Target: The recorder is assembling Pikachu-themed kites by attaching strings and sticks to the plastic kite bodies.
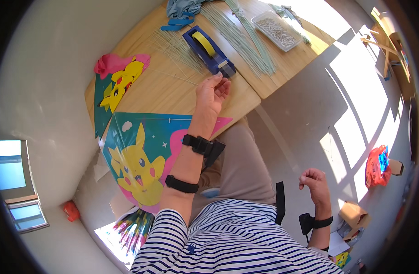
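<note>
By the blue plastic tape dispenser (216, 62) on the pale wooden table (166, 96), with bare left hand (211, 92) narrowly curled and, well apart from the dispenser, bare right hand (317, 185) loosely bent, cannot tell whether holding anything.

- Desktop tape dispenser (217, 59): blue, with a yellow roll (204, 44) seated in its frame; it rests on the wooden table (166, 98), set on a diagonal, its cutter end pointing toward the near right.
- Kite sail (138, 160): a large, glossy printed sheet, teal with a pink border, showing a yellow cartoon figure with pointed ears, a white cloud and small white stars; spread out printed side up, it lies at the table's near edge and extends beyond it toward the lap, part of its right side hidden.
- Thin pale rod (150, 119): straight, running along the sail's upper edge, with a small fitting (169, 120) partway along.
</note>
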`<state>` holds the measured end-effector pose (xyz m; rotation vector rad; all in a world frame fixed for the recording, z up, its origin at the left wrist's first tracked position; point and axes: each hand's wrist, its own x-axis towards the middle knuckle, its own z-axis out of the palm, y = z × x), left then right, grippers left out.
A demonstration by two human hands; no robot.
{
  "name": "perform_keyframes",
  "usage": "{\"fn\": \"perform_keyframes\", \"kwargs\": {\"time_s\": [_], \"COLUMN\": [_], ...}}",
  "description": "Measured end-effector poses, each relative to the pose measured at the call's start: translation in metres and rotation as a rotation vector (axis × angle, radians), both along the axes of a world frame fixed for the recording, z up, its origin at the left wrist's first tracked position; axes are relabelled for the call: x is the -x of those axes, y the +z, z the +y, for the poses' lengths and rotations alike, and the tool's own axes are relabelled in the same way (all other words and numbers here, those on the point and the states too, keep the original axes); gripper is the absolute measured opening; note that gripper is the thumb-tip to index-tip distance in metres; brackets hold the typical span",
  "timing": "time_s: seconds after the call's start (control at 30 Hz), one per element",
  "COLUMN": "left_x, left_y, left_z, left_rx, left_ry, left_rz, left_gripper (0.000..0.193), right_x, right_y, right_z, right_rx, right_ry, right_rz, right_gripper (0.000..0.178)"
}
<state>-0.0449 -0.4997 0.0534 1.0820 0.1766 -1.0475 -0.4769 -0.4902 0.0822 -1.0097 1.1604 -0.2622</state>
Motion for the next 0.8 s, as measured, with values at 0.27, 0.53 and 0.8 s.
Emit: {"fn": "perform_keyframes", "kwargs": {"time_s": [0.27, 0.53, 0.8], "left_x": [0.019, 0.019, 0.021], "left_y": [0.002, 0.002, -0.007], "left_z": [-0.042, -0.044, -0.046], "left_rx": [0.08, 0.077, -0.006], "left_ry": [0.33, 0.325, 0.319], "left_rz": [0.388, 0.383, 0.376], "left_gripper": [0.008, 0.007, 0.007], "right_x": [0.0, 0.0, 0.001], "right_y": [-0.009, -0.015, -0.026], "right_z": [-0.002, -0.005, -0.002], "right_rx": [0.008, 0.025, 0.048], "right_ry": [0.025, 0.063, 0.054], "right_rz": [0.001, 0.008, 0.055], "right_gripper": [0.004, 0.005, 0.005]}}
